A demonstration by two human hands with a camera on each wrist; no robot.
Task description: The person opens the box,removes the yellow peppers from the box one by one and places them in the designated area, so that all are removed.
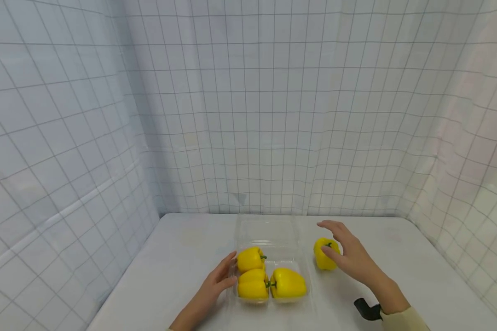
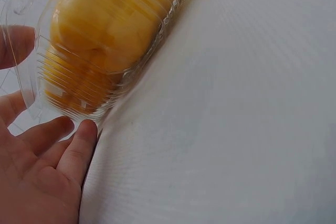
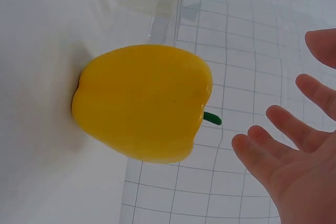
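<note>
A clear plastic clamshell box (image 1: 309, 281) lies on the table with its lid (image 1: 267, 228) folded back. Inside it are three yellow bell peppers: one at the back left (image 1: 250, 259), one at the front left (image 1: 252, 285) and one on the right (image 1: 289, 282). My left hand (image 1: 214, 286) rests against the box's left side, its fingertips by the ribbed wall in the left wrist view. Another yellow bell pepper (image 1: 320, 257) stands stem up on the table, right of the box. Over it hovers my right hand (image 1: 354, 257), fingers spread, apart from the green stem (image 3: 212, 118).
A white table (image 1: 182, 257) carries everything. Grid-patterned white curtains (image 1: 273, 115) hang behind it and on both sides. A black strap-like piece (image 1: 367, 310) is at the right wrist.
</note>
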